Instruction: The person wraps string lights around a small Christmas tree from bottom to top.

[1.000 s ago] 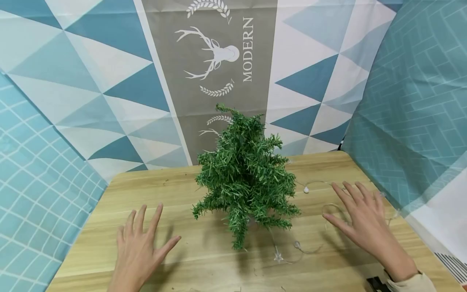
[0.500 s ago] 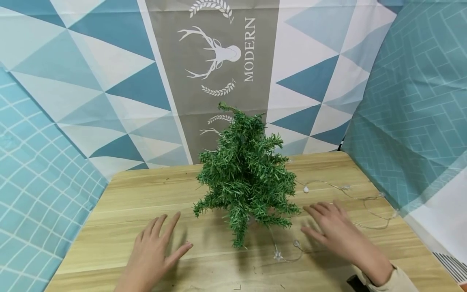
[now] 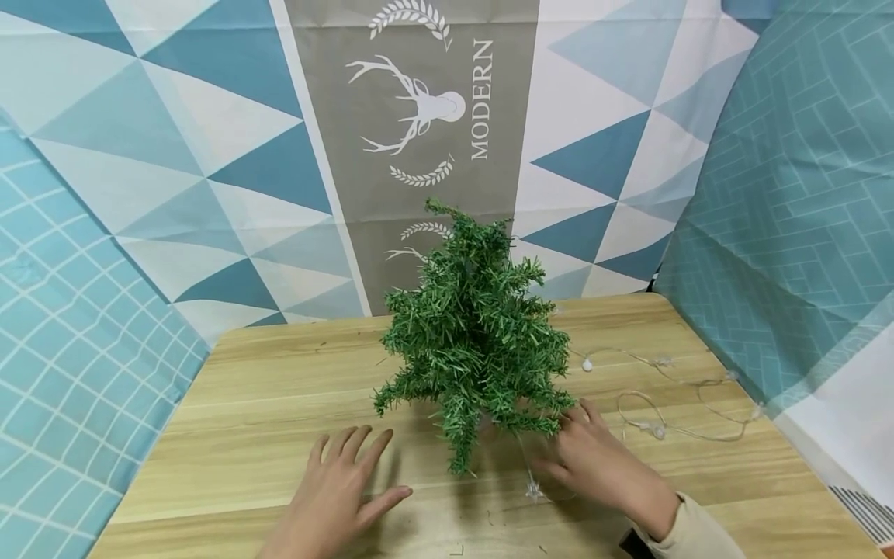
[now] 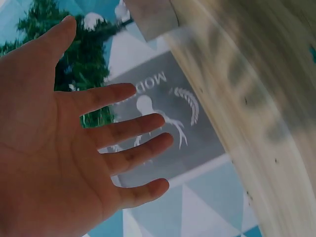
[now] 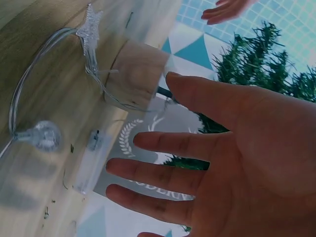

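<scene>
A small artificial Christmas tree (image 3: 475, 334) stands upright on the wooden table, its block-shaped base (image 5: 138, 69) showing in the right wrist view. My right hand (image 3: 601, 458) is low over the table at the tree's lower right, some fingertips hidden behind the branches in the head view. Its fingers are spread and straight in the right wrist view. To the left of the tree my left hand (image 4: 59, 143) hovers, fingers apart, nothing in it. Beside the right hand lies a string of clear lights, with a star (image 3: 534, 489) and a round bulb (image 5: 47, 136).
More of the light string (image 3: 705, 435) trails across the right side of the table (image 3: 265, 419). A clear rectangular case (image 5: 93, 160) lies near the tree base. Patterned cloth (image 3: 580, 155) hangs behind the table and along both sides. Small green bits are scattered at the front.
My right hand has moved left from over the light string to the tree's lower right branches. My left hand has shifted right and nearer to the tree. The tree stays in place.
</scene>
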{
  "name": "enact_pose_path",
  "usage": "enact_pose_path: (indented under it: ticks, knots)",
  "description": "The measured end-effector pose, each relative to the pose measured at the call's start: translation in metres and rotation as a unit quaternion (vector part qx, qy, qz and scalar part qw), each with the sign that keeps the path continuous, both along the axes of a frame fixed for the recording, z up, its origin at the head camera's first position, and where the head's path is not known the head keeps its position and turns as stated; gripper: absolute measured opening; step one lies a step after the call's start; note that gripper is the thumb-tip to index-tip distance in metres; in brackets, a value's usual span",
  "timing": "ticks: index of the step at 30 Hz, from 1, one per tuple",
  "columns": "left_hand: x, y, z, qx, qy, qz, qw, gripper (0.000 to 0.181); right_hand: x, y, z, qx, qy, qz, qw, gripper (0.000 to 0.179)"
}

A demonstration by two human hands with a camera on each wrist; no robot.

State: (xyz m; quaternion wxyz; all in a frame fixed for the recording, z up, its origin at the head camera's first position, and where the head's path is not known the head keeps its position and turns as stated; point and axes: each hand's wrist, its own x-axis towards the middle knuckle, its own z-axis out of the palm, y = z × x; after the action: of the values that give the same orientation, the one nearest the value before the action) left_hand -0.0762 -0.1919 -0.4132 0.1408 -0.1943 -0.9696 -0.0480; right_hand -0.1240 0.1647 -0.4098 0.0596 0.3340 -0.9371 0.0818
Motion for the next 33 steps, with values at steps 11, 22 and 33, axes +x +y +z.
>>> enact_pose_path:
  ticks: [11, 22, 33]
  knots:
    - [0.0, 0.038, -0.005, -0.034, -0.047, -0.104, 0.9929, 0.065, -0.027, -0.011, -0.022, -0.036, 0.333, 0.207, 0.9191, 0.018]
    - [0.005, 0.095, -0.021, -0.084, -0.008, -0.24, 0.967, 0.046, -0.018, -0.02, -0.038, -0.038, 0.101, 0.066, 0.992, 0.037]
    - [0.008, 0.13, -0.013, -0.129, -0.073, -0.171, 0.974, 0.065, -0.015, -0.01, -0.002, -0.041, -0.276, -0.014, 0.9603, 0.033]
